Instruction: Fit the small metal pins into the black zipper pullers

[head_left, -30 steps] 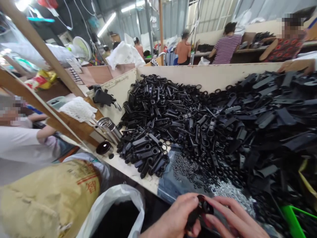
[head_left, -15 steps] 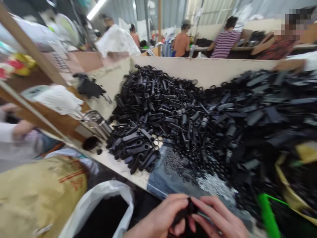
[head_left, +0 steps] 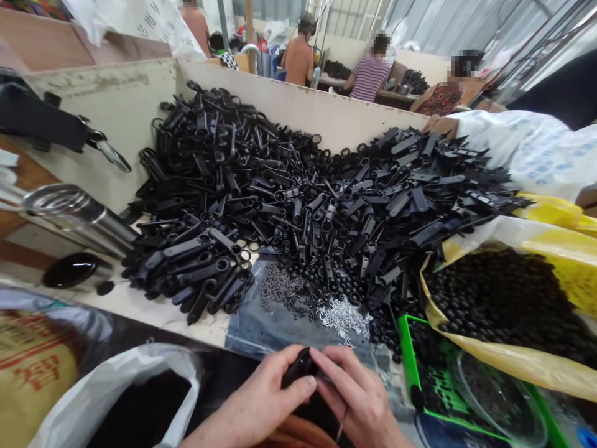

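My left hand point(head_left: 263, 398) and my right hand point(head_left: 357, 398) meet at the bottom middle, both pinching one small black plastic piece point(head_left: 298, 367) between thumbs and fingers. Just beyond them lies a blue denim cloth point(head_left: 261, 326) with small silver pins point(head_left: 342, 317) and small black screws point(head_left: 280, 289) scattered on it. Behind that rises a large heap of black plastic handle-like parts point(head_left: 298, 193), filling the walled white table point(head_left: 153, 311).
A yellow bag of black round pieces point(head_left: 504, 298) and a green tray point(head_left: 413, 367) sit at right. A white plastic bag point(head_left: 135, 398) with dark contents, a steel flask point(head_left: 79, 214) and its black lid point(head_left: 69, 270) are at left. Several people work at benches behind.
The view has swung to the right and down, bringing the yellow bag and green tray into sight. Both hands stay together on the black piece, now lower in the middle.
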`<action>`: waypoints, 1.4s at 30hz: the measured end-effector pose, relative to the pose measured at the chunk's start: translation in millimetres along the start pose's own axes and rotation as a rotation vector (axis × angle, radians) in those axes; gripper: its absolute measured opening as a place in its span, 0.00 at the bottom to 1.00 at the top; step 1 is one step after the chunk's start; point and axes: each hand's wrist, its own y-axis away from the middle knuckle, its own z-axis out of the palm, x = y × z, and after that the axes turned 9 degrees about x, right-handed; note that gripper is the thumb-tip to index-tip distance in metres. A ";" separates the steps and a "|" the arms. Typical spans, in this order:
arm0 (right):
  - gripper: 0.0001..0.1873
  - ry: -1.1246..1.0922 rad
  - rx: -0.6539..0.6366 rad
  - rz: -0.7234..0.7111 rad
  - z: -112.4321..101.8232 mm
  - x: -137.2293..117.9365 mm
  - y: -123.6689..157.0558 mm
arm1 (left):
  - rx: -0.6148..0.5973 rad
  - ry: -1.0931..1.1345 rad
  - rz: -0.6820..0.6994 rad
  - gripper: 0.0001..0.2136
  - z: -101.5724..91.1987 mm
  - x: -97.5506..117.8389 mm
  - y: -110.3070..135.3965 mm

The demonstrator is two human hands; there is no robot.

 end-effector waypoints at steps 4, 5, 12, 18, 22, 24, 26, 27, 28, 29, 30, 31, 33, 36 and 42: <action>0.18 0.032 -0.049 -0.041 -5.0 -2.0 -4.6 | -0.002 -0.029 0.007 0.17 0.3 5.8 2.3; 0.18 0.038 -0.066 -0.055 -6.7 -2.3 -5.5 | -0.010 -0.048 0.004 0.15 0.4 8.3 3.1; 0.20 0.062 -0.226 -0.140 -15.2 -2.3 -11.1 | -0.037 -0.168 -0.005 0.10 3.0 19.9 8.0; 0.18 -0.138 -0.212 0.069 -17.9 -5.8 -17.9 | 0.063 0.033 -0.046 0.12 7.6 8.9 14.1; 0.25 -0.506 -0.096 0.576 -8.2 -14.9 -5.4 | -0.019 0.044 -0.006 0.18 1.2 11.8 17.5; 0.27 -0.631 0.019 0.762 7.3 -21.0 2.8 | 0.029 -0.103 0.140 0.16 -5.2 11.3 16.8; 0.25 -0.671 0.091 0.896 26.8 -25.1 6.9 | 0.128 -0.273 0.256 0.14 -10.5 6.1 14.2; 0.24 -0.674 0.112 0.953 36.1 -25.6 6.6 | 0.173 -0.347 0.274 0.15 -12.3 2.3 12.7; 0.24 -0.677 0.127 0.997 44.1 -24.7 4.8 | 0.210 -0.406 0.275 0.15 -13.3 -1.5 11.3; 0.26 -0.685 0.133 1.025 50.2 -22.4 1.9 | 0.236 -0.445 0.268 0.17 -13.7 -4.7 10.1; 0.27 -0.703 0.126 1.038 54.3 -19.0 -1.7 | 0.263 -0.450 0.257 0.19 -13.6 -6.8 9.2; 0.28 -0.722 0.110 1.043 56.4 -14.8 -5.8 | 0.285 -0.415 0.231 0.21 -13.4 -7.4 8.6; 0.27 -0.735 0.053 1.034 56.0 -5.7 -14.2 | 0.281 -0.240 0.118 0.23 -13.3 -3.9 7.7; 0.22 -0.670 -0.023 0.904 51.3 3.7 -25.6 | 0.119 0.087 -0.098 0.18 -15.8 9.1 7.3; 0.17 -0.575 -0.118 0.696 51.0 5.3 -38.9 | 0.050 0.196 -0.196 0.13 -23.0 27.2 14.3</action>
